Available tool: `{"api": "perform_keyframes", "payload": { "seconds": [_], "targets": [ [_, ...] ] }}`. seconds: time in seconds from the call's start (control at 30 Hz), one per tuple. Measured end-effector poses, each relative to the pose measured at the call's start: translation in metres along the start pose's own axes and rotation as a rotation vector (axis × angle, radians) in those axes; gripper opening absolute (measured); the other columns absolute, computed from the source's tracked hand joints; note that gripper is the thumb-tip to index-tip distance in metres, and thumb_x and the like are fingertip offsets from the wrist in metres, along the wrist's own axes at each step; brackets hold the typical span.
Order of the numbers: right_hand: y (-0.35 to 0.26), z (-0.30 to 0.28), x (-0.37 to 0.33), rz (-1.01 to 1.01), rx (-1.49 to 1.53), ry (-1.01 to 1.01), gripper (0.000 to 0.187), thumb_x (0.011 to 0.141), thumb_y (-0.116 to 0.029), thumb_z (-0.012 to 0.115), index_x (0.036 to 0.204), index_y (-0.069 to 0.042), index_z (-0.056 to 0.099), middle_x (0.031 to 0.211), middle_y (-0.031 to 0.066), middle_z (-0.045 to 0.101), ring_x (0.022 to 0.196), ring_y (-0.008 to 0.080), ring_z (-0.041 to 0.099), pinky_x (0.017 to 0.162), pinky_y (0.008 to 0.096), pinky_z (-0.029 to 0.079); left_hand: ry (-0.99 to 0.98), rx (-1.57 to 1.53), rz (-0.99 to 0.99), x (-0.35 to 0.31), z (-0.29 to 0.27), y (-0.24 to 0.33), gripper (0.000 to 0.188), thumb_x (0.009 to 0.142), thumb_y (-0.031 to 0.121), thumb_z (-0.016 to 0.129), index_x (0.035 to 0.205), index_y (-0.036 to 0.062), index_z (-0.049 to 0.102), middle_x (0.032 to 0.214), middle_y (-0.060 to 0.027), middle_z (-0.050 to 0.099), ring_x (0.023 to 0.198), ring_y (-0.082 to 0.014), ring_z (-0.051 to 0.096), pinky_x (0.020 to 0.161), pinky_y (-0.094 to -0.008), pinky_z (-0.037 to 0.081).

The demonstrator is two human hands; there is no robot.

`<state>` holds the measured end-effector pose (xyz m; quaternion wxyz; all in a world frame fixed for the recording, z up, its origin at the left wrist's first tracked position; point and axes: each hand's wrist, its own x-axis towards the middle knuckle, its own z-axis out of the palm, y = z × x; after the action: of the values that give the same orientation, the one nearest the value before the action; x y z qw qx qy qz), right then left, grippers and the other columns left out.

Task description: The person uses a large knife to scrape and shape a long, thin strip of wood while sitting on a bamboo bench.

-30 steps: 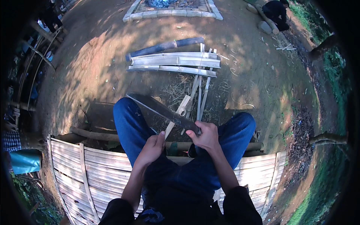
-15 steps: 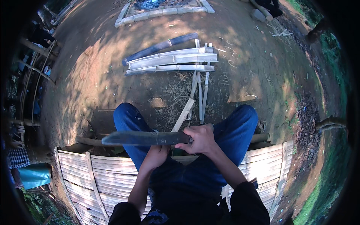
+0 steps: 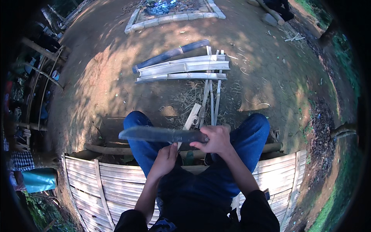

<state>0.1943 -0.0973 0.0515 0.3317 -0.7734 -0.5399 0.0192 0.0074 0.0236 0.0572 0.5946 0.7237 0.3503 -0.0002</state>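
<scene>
My right hand [image 3: 217, 140] is closed round the handle of a machete [image 3: 162, 135], its broad dark blade pointing left across my lap. Below the blade, my left hand [image 3: 165, 159] grips the near end of a pale bamboo strip [image 3: 190, 118]. The strip slants away from me between my knees, passing under the blade, and a thin curled shaving hangs at its right edge. Whether the cutting edge touches the strip cannot be made out. Several long thin bamboo slats [image 3: 212, 102] lie on the ground just beyond, among scattered shavings [image 3: 187, 96].
Split bamboo halves [image 3: 185, 67] and a dark bamboo piece [image 3: 170, 56] lie ahead on the soil. Farther off is a brick-edged fire pit [image 3: 176, 17]. I sit on a slatted bamboo bench [image 3: 116, 178]. Teal cloth [image 3: 39, 180] shows at the left, a log [image 3: 270, 11] far right.
The machete and my right hand have shifted slightly up and right, farther from my left hand. More of the strip's near end shows. The whole view has shifted a little.
</scene>
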Motion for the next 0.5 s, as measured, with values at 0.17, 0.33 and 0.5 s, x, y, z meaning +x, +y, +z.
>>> {"api": "perform_keyframes", "payload": {
  "seconds": [0.17,0.33,0.5],
  "targets": [
    [-0.005,0.0,-0.005,0.151,-0.03,-0.036,0.046,0.068,-0.051,0.073,0.067,-0.008,0.058,0.057,0.0078,0.058,0.055,0.0293,0.062,0.049,0.0368,0.048,0.011,-0.079,-0.001,0.002,-0.006,-0.006,0.041,0.101,0.026,0.038,0.077,-0.0036,0.052,0.059,-0.0069,0.048,0.057,-0.0151,0.046,0.057,-0.0335,0.04],
    [-0.014,-0.001,-0.001,-0.179,-0.142,0.026,0.055,0.055,-0.062,0.076,0.058,-0.011,0.054,0.049,0.0029,0.05,0.046,0.0225,0.057,0.048,0.0376,0.044,0.085,-0.011,0.166,-0.005,-0.001,0.0,0.04,0.101,0.026,0.039,0.077,-0.0026,0.055,0.06,-0.0055,0.05,0.059,-0.0137,0.047,0.058,-0.0321,0.04],
    [0.008,0.007,0.004,0.139,0.052,0.05,0.038,0.075,-0.041,0.07,0.071,-0.004,0.059,0.057,0.0146,0.055,0.053,0.035,0.058,0.05,0.0393,0.046,-0.052,-0.148,-0.04,-0.003,-0.019,0.0,0.046,0.102,0.033,0.037,0.075,-0.0003,0.053,0.059,-0.0034,0.047,0.058,-0.0115,0.046,0.056,-0.0295,0.039]
  ]
}}
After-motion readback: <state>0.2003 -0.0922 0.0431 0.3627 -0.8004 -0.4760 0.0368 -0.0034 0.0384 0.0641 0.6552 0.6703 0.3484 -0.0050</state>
